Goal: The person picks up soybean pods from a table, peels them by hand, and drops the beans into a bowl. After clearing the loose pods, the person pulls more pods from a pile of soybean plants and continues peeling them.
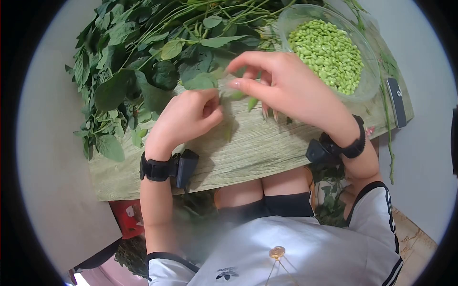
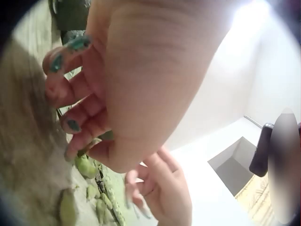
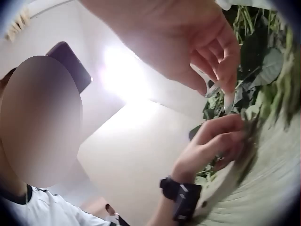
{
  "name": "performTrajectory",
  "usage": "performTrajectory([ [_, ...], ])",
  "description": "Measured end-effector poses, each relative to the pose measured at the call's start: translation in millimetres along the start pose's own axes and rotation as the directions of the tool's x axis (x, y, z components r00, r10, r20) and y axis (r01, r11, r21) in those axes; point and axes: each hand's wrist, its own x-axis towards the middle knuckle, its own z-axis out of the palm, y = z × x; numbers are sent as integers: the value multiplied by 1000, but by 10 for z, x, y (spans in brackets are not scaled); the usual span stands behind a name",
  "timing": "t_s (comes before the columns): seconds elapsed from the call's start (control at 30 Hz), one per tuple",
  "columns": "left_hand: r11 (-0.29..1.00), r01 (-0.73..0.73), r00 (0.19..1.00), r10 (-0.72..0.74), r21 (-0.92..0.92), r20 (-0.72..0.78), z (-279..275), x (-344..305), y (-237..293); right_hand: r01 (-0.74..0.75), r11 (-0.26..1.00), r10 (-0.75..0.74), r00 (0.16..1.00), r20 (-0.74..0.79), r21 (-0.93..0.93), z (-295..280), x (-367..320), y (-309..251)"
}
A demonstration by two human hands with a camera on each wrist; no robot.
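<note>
I pinch the small green soybean pod (image 1: 237,95) in the curled grip of my left hand (image 1: 191,117), low on the pale wooden desk (image 1: 257,148). It is best to press along the seam and keep the pod steady. My right hand (image 1: 286,88) arches over it with the wrist raised. I cannot tell whether its grip touches the pod.

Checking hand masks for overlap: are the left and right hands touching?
Apart. The right wrist view shows leaves through a gap between the right hand above and the left hand below it.
</note>
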Motion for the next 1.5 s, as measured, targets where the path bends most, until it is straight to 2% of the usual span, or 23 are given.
performTrajectory([
  [0.03, 1000, 12, 1000, -12, -4, -5, -10, -9, -33, 4, 1000, -4, 1000, 13, 2, 76, 62, 139],
  [0.1, 987, -100, 994, 95, -123, -49, -42, -35, -69, 409, 878, -436, 897, -65, -248, 189, 129, 302],
  [0.13, 987, -89, 996, 84, -131, -43, -51, -70, -60, 346, 934, -343, 938, 45, -91, 179, 75, 352],
  [0.17, 950, -79, 997, 74, -302, -27, -81, -87, -34, 343, 935, -340, 939, 49, -89, 170, 58, 298],
  [0.2, 884, -68, 997, 71, -463, -12, -99, -89, -8, 230, 973, -228, 970, 89, -13, 156, 44, 243],
  [0.23, 882, -70, 997, 74, -466, -11, -95, -96, 15, 108, 993, -115, 984, 135, 57, 146, 35, 218],
  [0.3, 742, -57, 998, 64, -668, -15, -83, -115, 56, 90, 991, -99, 991, 86, 100, 189, 19, 275],
  [0.43, 705, 31, 998, 16, -709, 59, -143, -94, 47, 130, 985, -128, 992, -22, 113, 212, 14, 227],
  [0.5, 634, 115, 993, -68, -764, 94, -146, -87, 123, 140, 984, -141, 990, 0, 110, 221, 18, 225],
  [0.53, 634, 115, 993, -67, -764, 94, -89, -65, 85, 151, 983, -154, 988, 21, 105, 221, 20, 228],
  [0.6, 900, -258, 948, 167, -351, -269, 49, 2, 12, 205, 977, -209, 975, 73, 55, 226, 17, 281],
  [0.7, 921, -243, 942, 149, -304, -301, 77, -2, 10, 241, 970, -242, 964, 109, 27, 246, 6, 286],
  [0.83, 903, -243, 943, 134, -353, -305, 84, -6, 30, 171, 982, -177, 982, 67, 81, 263, 4, 270],
  [0.9, 714, -62, 975, -108, -697, -197, 46, -44, 94, 138, 987, -143, 988, 66, 78, 248, 12, 246],
  [0.93, 714, -61, 974, -109, -697, -197, 64, -37, 98, 103, 992, -108, 992, 61, 74, 245, 16, 239],
  [1.07, 687, -274, 925, -2, -673, -379, 127, 6, 51, 101, 991, -99, 995, -27, 88, 265, 11, 268],
  [1.2, 715, -447, 834, 114, -538, -540, 155, 69, 9, -60, 903, 53, 998, 27, 425, 241, -6, 213],
  [1.27, 728, -443, 836, 123, -524, -535, 154, 84, -11, -110, 841, 81, 994, 78, 530, 256, -3, 206],
  [1.33, 742, -438, 837, 129, -508, -532, 155, 78, 21, 11, 858, -18, 1000, 9, 514, 294, -5, 243],
  [1.37, 710, -388, 851, 31, -587, -524, 155, 72, 98, 10, 858, -19, 1000, 13, 514, 303, -5, 255],
  [1.43, 669, -337, 858, -71, -662, -508, 151, 50, 72, 238, 966, -215, 956, -202, 97, 310, 1, 285],
  [1.47, 563, -321, 912, -34, -761, -410, 116, 42, -2, 240, 966, -217, 956, -197, 98, 307, 25, 314],
  [1.5, 449, -285, 950, 18, -847, -311, 101, 33, -43, 360, 925, -380, 889, -255, -126, 299, 57, 351],
])
